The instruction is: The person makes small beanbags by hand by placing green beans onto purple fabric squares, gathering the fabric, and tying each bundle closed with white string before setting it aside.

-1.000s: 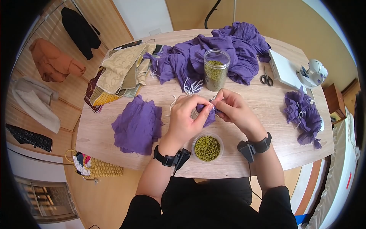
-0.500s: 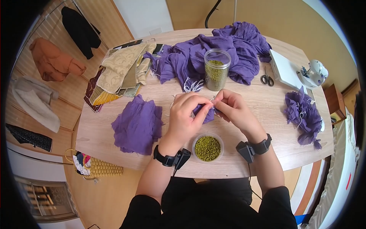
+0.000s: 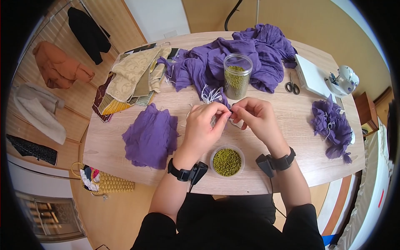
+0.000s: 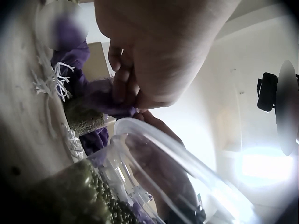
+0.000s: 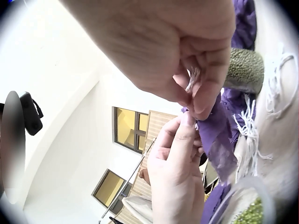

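Both hands meet above the middle of the table. The left hand (image 3: 204,127) pinches a small piece of purple cloth (image 5: 217,140) between thumb and fingers. Against the same spot, the right hand (image 3: 260,121) pinches the cloth's edge, and a white string end (image 5: 192,79) sticks up between its fingers. The cloth hangs below the fingertips in the right wrist view. An open tub of green beans (image 3: 227,161) stands in front of the hands, a tall clear jar (image 3: 236,83) partly filled with beans behind them. White strings (image 3: 211,95) lie left of the jar.
A stack of purple cloth pieces (image 3: 151,135) lies left, patterned fabrics (image 3: 132,79) behind it. A large purple cloth (image 3: 212,54) covers the back. Scissors (image 3: 292,86), a white sewing machine (image 3: 346,79) and a tied purple bundle (image 3: 331,127) are at the right.
The purple cloth that hung below the fingertips is no longer visible there in the head view. The right hand has shifted and turned slightly; the left has barely moved.
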Tool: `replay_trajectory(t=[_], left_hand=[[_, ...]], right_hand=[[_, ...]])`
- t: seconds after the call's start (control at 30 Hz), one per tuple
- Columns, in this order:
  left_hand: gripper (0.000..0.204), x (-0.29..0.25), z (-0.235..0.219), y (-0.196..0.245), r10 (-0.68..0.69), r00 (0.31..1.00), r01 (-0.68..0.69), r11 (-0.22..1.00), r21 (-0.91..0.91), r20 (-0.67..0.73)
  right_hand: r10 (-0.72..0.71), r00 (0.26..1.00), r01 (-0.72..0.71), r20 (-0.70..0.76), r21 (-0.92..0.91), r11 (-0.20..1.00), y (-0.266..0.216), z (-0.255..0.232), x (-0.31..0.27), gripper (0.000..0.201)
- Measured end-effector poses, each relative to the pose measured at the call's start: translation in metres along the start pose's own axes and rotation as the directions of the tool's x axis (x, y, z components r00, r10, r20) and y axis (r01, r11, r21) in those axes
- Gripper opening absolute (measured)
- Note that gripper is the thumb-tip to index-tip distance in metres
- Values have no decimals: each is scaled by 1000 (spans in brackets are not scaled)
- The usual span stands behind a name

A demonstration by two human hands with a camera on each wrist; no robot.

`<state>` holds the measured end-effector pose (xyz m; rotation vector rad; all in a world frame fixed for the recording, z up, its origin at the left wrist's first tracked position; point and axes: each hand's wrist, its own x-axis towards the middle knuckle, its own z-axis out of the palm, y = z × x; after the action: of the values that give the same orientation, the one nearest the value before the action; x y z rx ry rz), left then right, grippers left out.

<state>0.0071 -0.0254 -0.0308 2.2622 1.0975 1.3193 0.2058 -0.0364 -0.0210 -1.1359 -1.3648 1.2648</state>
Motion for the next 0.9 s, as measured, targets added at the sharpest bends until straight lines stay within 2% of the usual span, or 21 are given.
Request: replay_trajectory(t=[0.13, 0.2, 0.23, 0.3, 0.4, 0.6, 0.63, 0.77, 0.83, 0.9], left_hand=[[9, 0, -1, 1, -17, 1000, 17, 1000, 15, 8], [8, -2, 2, -1, -80, 997, 79, 992, -94, -2], [8, -3, 3, -2, -80, 997, 79, 992, -94, -2], [7, -5, 5, -5, -170, 985, 169, 961, -219, 18], [6, -6, 3, -1, -229, 971, 237, 927, -291, 60], [6, -8, 8, -3, -251, 968, 242, 882, -405, 31], [6, -7, 7, -2, -251, 968, 242, 882, -405, 31], [7, -5, 2, 1, -282, 959, 275, 895, -352, 31], [8, -4, 2, 1, -288, 957, 280, 900, -334, 25], [9, -2, 0, -1, -164, 986, 163, 955, -247, 18]], right_hand=[[-40, 999, 39, -2, -40, 998, -1, 2, -2, 16], [-52, 999, 51, -5, -64, 997, -1, 3, -4, 16], [-64, 998, 63, -8, -88, 994, -1, 4, -4, 16], [-91, 996, 89, -16, -114, 989, 2, 5, -4, 16], [-130, 991, 126, -19, -142, 982, 3, 5, -3, 16], [-188, 982, 179, -25, -203, 963, 3, 7, -4, 14], [-223, 974, 211, -28, -217, 953, 3, 8, -4, 14], [-217, 976, 208, -29, -176, 962, 8, 7, -4, 14], [-143, 990, 142, -17, -54, 988, 7, 7, -4, 14], [-142, 990, 142, -11, -32, 989, 6, 5, -3, 14]])
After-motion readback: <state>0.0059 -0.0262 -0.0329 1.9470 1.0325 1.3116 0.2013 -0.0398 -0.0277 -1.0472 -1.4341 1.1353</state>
